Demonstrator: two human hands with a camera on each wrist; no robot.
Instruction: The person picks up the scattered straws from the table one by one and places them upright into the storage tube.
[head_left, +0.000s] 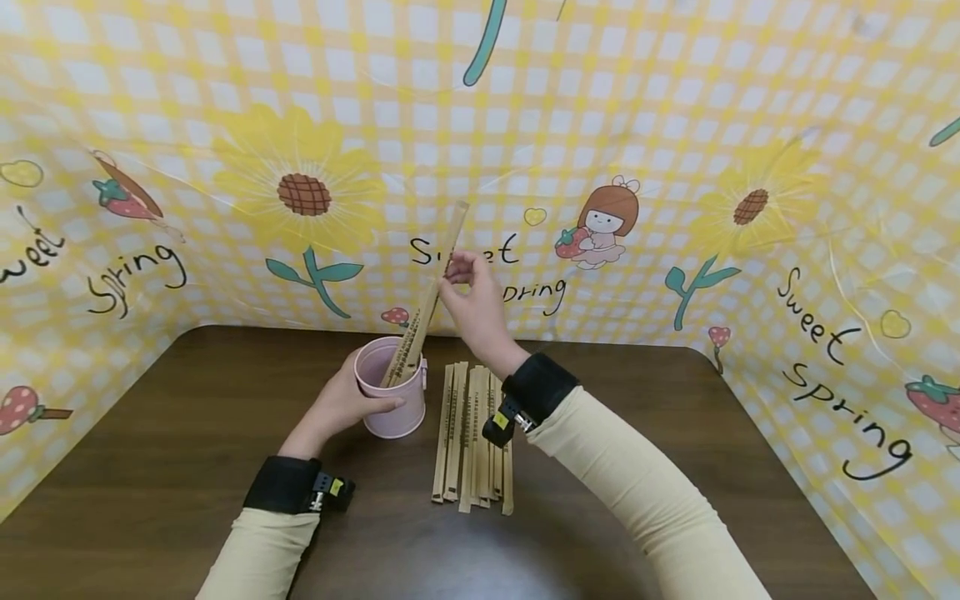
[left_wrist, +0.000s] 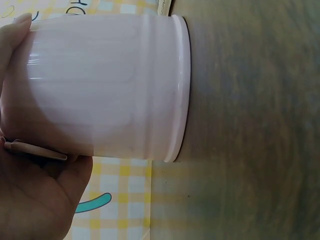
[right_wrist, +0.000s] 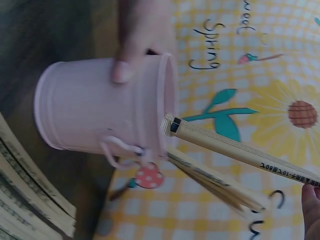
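A pink cup (head_left: 392, 398) stands on the dark wooden table (head_left: 187, 417). My left hand (head_left: 352, 402) grips its side; the left wrist view shows the cup's wall (left_wrist: 110, 85) against my palm (left_wrist: 35, 195). My right hand (head_left: 456, 273) pinches a long paper-wrapped chopstick packet (head_left: 444, 250) above the cup, tilted, its lower end at the rim (right_wrist: 172, 125). Other packets (right_wrist: 215, 185) lean inside the cup. Only one fingertip (right_wrist: 311, 210) of the right hand shows in the right wrist view.
Several more packets (head_left: 472, 433) lie side by side on the table just right of the cup, under my right wrist. A yellow checked backdrop (head_left: 675, 125) with sunflowers walls in the table at the back and both sides.
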